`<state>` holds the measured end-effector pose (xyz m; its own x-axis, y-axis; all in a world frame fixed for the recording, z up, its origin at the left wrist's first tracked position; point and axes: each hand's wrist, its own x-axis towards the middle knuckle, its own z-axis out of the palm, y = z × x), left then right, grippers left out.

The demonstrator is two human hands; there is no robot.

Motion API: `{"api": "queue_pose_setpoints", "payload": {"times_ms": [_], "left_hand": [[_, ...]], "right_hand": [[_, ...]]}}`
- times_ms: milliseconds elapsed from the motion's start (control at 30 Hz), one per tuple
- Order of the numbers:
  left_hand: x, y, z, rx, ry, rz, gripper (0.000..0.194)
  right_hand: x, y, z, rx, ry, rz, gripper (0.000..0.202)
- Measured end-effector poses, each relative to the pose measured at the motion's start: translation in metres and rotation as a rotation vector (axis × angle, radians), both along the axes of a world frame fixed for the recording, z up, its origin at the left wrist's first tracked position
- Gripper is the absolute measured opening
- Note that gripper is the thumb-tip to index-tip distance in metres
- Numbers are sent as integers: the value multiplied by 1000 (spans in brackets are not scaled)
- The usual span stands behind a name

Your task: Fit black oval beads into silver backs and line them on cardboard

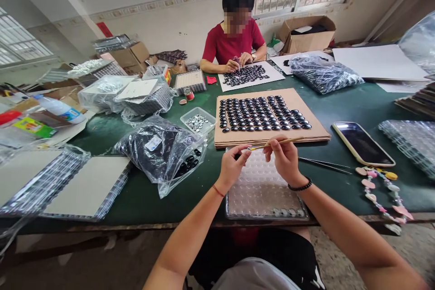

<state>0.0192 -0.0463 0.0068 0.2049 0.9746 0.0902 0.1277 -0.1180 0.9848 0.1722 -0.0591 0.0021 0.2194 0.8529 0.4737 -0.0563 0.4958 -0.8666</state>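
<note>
Hands meet above the clear blister tray [261, 190] on the green tabletop [356, 108]. Left hand [233, 165] pinches something too small to tell; right hand [285, 158] is closed on a thin wooden stick [283, 141], just before the cardboard sheet [316, 132] of black beads [261, 113].

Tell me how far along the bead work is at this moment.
Done: rows of dark beads cover much of the cardboard sheet. In hand: the left hand pinches a small piece while the right hand holds a thin wooden stick to it, above the clear blister tray. Left: that tray shows only a few filled cells along its near edge, and a bag of dark beads lies open beside it.
</note>
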Motion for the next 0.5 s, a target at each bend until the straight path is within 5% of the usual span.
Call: {"api": "queue_pose_setpoints", "payload": {"times_ms": [233,367,500], "left_hand": [[-6,8,2,23,-59,26,28],[-22,39,-1,-358,-529,236,26],[-32,56,-9,-495,-635,264,26]], "right_hand": [[4,5,-4,78,158,-133,18],[5,7,-5,39,187,-137,18],[4,5,-6,55,143,-89,18]]}}
